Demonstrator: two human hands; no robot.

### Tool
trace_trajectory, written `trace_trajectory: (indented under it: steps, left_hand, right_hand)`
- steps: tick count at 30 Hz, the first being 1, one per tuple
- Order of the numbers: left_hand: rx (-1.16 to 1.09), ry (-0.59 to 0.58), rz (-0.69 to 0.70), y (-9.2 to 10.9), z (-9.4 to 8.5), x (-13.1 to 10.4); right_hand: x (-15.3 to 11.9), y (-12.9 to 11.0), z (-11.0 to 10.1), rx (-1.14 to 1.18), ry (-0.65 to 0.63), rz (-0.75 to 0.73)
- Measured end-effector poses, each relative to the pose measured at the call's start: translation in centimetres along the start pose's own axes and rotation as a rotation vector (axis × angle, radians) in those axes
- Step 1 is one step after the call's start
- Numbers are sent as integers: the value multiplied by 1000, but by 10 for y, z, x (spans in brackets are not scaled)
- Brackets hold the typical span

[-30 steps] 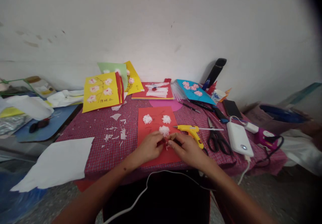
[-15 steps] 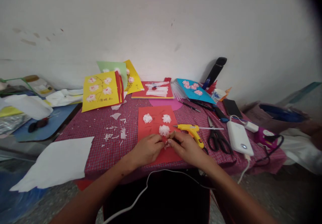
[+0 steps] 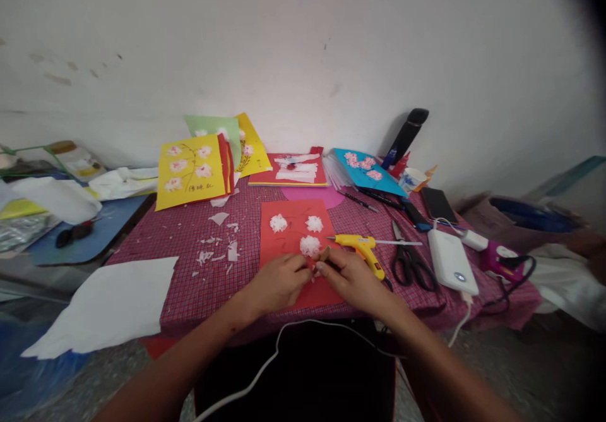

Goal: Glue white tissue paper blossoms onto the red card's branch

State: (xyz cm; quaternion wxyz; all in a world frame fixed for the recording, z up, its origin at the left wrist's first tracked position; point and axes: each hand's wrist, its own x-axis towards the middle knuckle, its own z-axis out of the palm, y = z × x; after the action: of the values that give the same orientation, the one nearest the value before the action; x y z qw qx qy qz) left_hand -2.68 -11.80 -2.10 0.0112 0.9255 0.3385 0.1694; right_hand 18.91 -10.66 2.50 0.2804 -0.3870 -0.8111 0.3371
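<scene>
A red card (image 3: 274, 245) lies at the table's near edge, with three fluffy white paper flowers (image 3: 310, 246) and faint dark pen strokes on it. Over its lower half my left hand (image 3: 281, 281) is closed in a pinch. Facing it, fingertips almost touching, my right hand (image 3: 348, 277) pinches too. Between them shows a small pale pinkish scrap of thin paper (image 3: 313, 277), mostly hidden by the fingers. Just beyond my right hand lies a yellow glue gun (image 3: 355, 241) with a clear glue stick in its back, nozzle pointing left.
Black scissors (image 3: 409, 267) and a white power bank (image 3: 452, 261) lie on the right. Torn paper scraps (image 3: 231, 251) and a white sheet (image 3: 108, 302) are on the left. Decorated cards (image 3: 192, 172) stand behind. A white cable (image 3: 265, 371) crosses my lap.
Both hands stay over the red card, with only slight finger movement around the scrap. The whole view has shifted very slightly.
</scene>
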Motion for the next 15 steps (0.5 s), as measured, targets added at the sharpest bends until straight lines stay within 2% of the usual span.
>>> trace_trajectory:
  steps: [3, 15]
  left_hand:
    - [35, -17, 28, 0, 1, 1]
    - [-9, -65, -38, 1, 0, 4]
  right_hand:
    - [2, 0, 0, -27, 8, 4]
    - [1, -5, -3, -12, 33, -18]
